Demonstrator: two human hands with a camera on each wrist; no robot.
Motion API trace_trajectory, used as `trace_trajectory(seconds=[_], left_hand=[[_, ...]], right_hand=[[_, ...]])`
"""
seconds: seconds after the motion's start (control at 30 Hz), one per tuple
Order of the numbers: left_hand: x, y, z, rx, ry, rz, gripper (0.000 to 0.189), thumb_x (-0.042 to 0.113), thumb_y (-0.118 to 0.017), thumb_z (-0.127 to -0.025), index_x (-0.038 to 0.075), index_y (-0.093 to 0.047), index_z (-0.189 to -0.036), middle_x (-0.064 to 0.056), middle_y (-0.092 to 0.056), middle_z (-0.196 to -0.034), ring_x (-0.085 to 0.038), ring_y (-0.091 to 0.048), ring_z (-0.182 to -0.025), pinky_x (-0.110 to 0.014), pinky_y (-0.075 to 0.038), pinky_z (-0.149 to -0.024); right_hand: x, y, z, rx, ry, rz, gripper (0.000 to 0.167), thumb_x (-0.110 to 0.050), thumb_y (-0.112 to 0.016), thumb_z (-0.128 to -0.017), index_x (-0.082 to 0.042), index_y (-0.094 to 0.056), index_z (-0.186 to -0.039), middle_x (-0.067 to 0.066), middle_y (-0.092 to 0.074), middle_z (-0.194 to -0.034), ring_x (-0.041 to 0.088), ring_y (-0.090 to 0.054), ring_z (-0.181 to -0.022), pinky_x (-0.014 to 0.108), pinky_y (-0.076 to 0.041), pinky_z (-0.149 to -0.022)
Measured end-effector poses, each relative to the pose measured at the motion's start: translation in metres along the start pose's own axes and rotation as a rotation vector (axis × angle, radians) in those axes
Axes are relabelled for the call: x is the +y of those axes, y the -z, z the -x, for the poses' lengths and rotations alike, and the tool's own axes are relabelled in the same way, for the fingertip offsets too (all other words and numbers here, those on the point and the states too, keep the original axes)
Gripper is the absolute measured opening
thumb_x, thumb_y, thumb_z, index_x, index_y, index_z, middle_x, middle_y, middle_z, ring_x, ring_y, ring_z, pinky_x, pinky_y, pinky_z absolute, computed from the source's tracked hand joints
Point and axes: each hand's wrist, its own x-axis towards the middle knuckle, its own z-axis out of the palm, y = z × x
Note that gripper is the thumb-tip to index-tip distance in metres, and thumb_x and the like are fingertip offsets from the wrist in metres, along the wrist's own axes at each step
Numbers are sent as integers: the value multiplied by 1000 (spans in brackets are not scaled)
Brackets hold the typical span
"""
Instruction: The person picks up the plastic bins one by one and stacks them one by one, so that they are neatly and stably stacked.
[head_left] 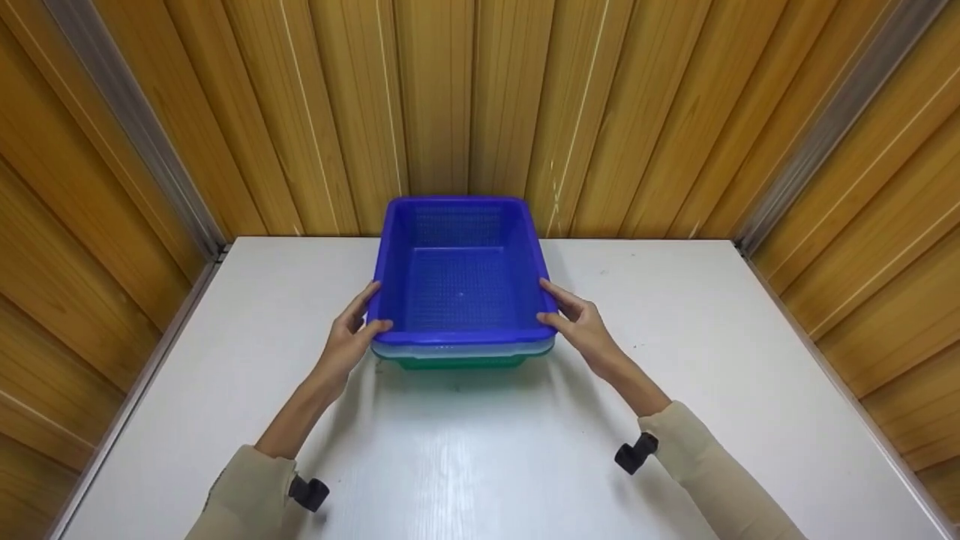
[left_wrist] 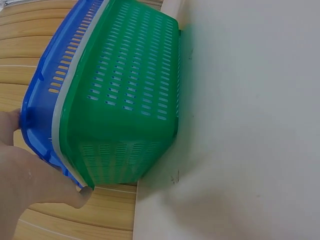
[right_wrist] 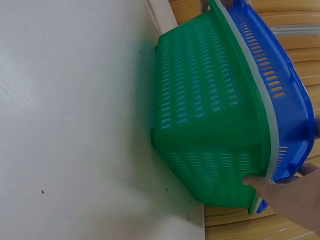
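Note:
A blue plastic basket [head_left: 465, 337] with slotted walls tops a nested stack near the back of the table. Under its rim shows a whitish basket rim [head_left: 465, 349], and lowest is a green basket [left_wrist: 135, 75], its slotted side plain in both wrist views. My left hand [head_left: 349, 341] grips the stack at its near left corner, thumb at the blue rim. On the near right corner, my right hand [head_left: 589, 330] holds it the same way; in the right wrist view its fingertip lies against the green basket [right_wrist: 210, 125] just below the rim. The baskets' insides hold nothing visible.
The white table [head_left: 660, 375] ends at a wood-look panel wall [head_left: 495, 97] right behind the stack. Similar side walls stand left and right, with grey metal strips [head_left: 142, 120] at the corners. A small black device [head_left: 309, 493] sits at each sleeve cuff.

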Motion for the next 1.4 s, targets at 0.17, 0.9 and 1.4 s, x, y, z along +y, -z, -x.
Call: trace_trajectory(seconds=[0.17, 0.9, 1.4], left_hand=[[-5, 1, 2, -12, -8, -9, 69, 13, -59, -101, 22, -28, -163, -3, -10, -174, -30, -4, -161, -55, -13, -129], [-22, 9, 1, -72, -1, -22, 71, 28, -63, -102, 31, -26, -163, -9, -15, -173, -34, -18, -159, -52, -21, -128], [-30, 14, -5, -116, -8, 76, 72, 26, -64, -101, 32, -27, -162, -7, -16, -173, -36, -31, -154, -50, -36, -121]], right_hand=[[4, -1, 0, 0, -8, 26, 66, -9, -65, -97, -8, -38, -158, 16, -27, -168, 34, -22, -158, 49, -21, -128], [28, 5, 2, -84, -42, -130, 67, -16, -62, -102, -20, -32, -161, 14, -15, -172, 40, -39, -149, 41, -47, -110], [32, 5, 0, -91, -20, -156, 67, -14, -64, -101, -16, -33, -161, 15, -17, -172, 40, -37, -149, 36, -50, -107]])
